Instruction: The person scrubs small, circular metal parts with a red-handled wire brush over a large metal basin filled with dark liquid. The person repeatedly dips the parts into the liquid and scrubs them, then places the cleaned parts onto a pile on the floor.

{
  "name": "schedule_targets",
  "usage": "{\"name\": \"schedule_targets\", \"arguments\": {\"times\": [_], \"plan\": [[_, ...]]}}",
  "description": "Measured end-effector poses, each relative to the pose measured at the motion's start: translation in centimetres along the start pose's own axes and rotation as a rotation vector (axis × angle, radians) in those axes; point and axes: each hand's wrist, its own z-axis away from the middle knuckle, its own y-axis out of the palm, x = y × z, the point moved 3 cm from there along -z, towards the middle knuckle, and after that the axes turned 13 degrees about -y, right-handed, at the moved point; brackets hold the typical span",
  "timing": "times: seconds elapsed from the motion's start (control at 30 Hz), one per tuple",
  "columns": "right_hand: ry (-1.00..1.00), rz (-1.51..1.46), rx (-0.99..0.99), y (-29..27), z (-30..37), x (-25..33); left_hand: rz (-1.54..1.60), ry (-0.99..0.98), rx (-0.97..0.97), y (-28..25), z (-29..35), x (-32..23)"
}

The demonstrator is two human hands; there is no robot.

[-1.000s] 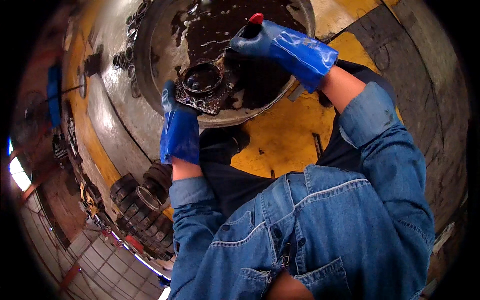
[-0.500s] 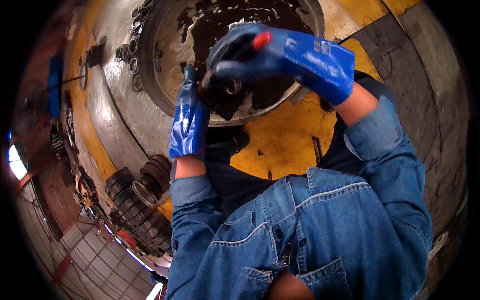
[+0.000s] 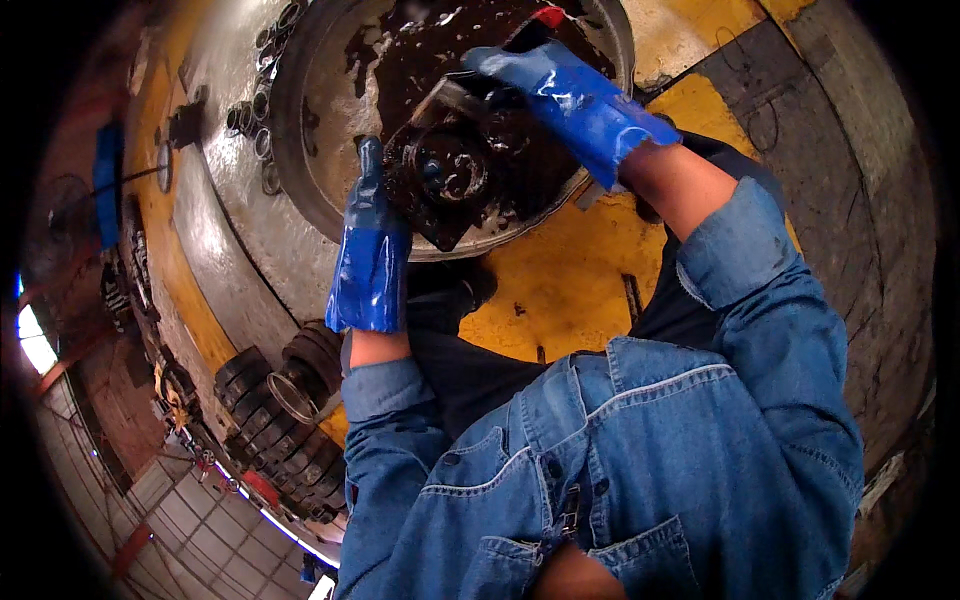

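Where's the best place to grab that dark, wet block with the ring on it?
Probably by its left edge, coming from the left, where the person's left hand is. The dark block has a border outside the round ring, which should give thumb and fingers something to pinch. Its surface glistens wet, so a firm hold seems wise.

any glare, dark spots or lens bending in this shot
Head view: shiny highlights on the left gloved hand and right gloved hand; head view: the dark part nearly merges with the dark liquid; head view: bright window washed out, fisheye curving, black corners.
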Motion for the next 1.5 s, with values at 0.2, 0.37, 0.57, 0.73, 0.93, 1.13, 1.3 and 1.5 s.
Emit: {"name": "schedule_targets", "arguments": {"times": [0.2, 0.37, 0.57, 0.73, 0.93, 1.13, 1.3, 1.5], "plan": [[0.31, 0.565, 0.041, -1.9, -0.5, -1.0, 0.256, 0.006, 0.034, -2.2, -1.2, 0.3], [0.15, 0.558, 0.093, -1.2, 1.3, -2.0, 0.344, 0.028, 0.043, -3.1, -1.5, 1.0], [-0.19, 0.762, 0.09, 0.6, 7.2, -1.1, 0.341, 0.081, 0.067, -3.0, -0.1, 0.9], [-0.215, 0.787, -0.019, 1.5, 7.9, -0.6, 0.089, 0.133, 0.031, -2.2, 4.5, -0.4], [-0.209, 0.807, -0.006, 0.1, 7.5, -1.2, -0.39, 0.216, -0.03, -1.0, 11.0, -2.4], [-0.16, 0.745, 0.023, 0.4, 7.2, -1.5, -0.54, 0.304, -0.17, -2.0, 7.4, -1.1], [-0.124, 0.546, 0.087, 2.6, 7.7, -0.6, -0.636, 0.316, -0.002, -2.4, 6.0, -0.9], [-0.069, 0.664, 0.121, -4.9, 5.8, -7.3, -0.704, 0.469, 0.122, 0.6, 8.3, -3.1]]}}
